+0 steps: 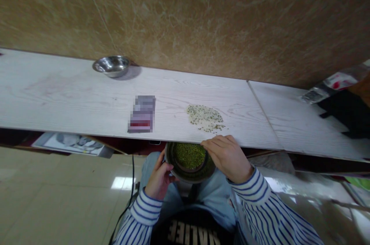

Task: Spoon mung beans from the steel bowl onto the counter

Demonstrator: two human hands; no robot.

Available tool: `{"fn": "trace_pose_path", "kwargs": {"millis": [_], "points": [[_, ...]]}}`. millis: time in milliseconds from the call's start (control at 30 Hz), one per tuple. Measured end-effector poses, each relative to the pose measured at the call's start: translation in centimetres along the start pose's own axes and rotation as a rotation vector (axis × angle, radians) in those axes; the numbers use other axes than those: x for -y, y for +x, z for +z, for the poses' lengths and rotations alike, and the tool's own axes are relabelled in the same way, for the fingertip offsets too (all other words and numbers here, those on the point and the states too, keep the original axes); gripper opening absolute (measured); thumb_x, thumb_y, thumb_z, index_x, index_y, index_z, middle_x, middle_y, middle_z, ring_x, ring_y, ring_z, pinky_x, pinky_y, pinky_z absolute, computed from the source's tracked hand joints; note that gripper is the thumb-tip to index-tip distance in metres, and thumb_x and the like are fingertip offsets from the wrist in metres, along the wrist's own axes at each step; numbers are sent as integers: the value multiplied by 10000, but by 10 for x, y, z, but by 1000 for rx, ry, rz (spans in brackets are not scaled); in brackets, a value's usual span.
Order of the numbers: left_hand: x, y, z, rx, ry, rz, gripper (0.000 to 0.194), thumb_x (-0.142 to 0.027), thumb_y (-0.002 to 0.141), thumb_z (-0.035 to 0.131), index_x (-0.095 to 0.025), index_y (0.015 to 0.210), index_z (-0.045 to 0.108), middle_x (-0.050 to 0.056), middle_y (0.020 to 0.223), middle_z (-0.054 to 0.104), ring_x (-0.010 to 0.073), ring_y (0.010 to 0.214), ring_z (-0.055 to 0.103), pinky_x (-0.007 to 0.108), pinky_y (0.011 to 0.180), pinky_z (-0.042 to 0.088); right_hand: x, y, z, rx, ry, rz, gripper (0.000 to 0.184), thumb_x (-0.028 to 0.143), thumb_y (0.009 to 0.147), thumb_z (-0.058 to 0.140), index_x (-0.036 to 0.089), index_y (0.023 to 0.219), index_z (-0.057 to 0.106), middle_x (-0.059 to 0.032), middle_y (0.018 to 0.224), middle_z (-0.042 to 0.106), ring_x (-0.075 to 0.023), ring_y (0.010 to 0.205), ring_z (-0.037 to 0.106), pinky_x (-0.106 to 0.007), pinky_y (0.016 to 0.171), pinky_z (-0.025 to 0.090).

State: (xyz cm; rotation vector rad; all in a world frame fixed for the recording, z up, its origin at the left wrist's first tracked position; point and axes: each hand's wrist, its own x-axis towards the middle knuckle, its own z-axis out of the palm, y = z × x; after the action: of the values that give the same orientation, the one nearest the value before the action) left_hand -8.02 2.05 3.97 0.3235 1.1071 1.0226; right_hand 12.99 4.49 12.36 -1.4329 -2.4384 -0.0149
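Observation:
My left hand (160,178) grips the left rim of a metal bowl (193,179), thumb on the edge and fingers around its side. Green mung beans (189,155) lie inside the bowl, which sits over my lap just under the table's front edge. My right hand (228,156) is above the bowl's right side, at the table edge, with its fingers pressed together and pointing left. Whatever is between those fingertips, if anything, is hidden. Just beyond this hand, a thin pile of white grains mixed with green beans (205,118) is spread on the white table (72,102).
A small steel bowl (112,67) stands at the back left by the wall. A flat phone-like object (142,114), blurred out, lies left of the pile. Plastic packets (326,87) and a black item (349,114) sit at the far right. Below the tabletop is a shelf with papers (71,144).

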Motion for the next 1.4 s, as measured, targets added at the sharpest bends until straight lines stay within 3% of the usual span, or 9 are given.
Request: {"fn": "trace_pose_path", "kwargs": {"millis": [233, 633, 867, 1133, 1400], "points": [[12, 4, 5, 27, 40, -62, 744, -143, 636, 573, -290, 1347, 411, 2, 898, 600, 148, 662, 549, 270, 484, 488, -16, -11, 1, -52, -110, 147, 188, 202, 927, 478, 195, 1024, 639, -29, 885, 708, -162, 844, 591, -304, 740, 318], [15, 5, 14, -24, 65, -48, 744, -168, 615, 584, -261, 1335, 423, 39, 995, 598, 165, 675, 563, 285, 470, 488, -42, 17, 5, -58, -179, 206, 196, 215, 922, 491, 205, 1064, 627, -27, 916, 714, -164, 877, 598, -301, 732, 306], [19, 5, 19, -32, 62, -66, 725, -168, 602, 588, -264, 1308, 460, 41, 1014, 605, 162, 690, 562, 274, 487, 484, -65, 1, -3, -107, -243, 283, 206, 220, 928, 469, 201, 1036, 644, -41, 909, 716, -171, 866, 592, -307, 731, 297], [23, 6, 25, -10, 60, -74, 731, -169, 585, 605, -265, 1299, 476, 51, 1073, 613, 185, 724, 579, 282, 490, 484, -59, -8, -2, -84, -227, 240, 201, 196, 921, 485, 209, 1051, 637, -17, 936, 715, -155, 888, 592, -298, 745, 298], [24, 6, 30, 8, 71, -91, 701, -159, 591, 611, -255, 1274, 483, 23, 961, 626, 156, 660, 570, 255, 461, 467, -77, -22, -7, -100, -323, 340, 189, 210, 918, 495, 202, 1034, 643, -29, 886, 713, -171, 846, 598, -309, 728, 293]]}}
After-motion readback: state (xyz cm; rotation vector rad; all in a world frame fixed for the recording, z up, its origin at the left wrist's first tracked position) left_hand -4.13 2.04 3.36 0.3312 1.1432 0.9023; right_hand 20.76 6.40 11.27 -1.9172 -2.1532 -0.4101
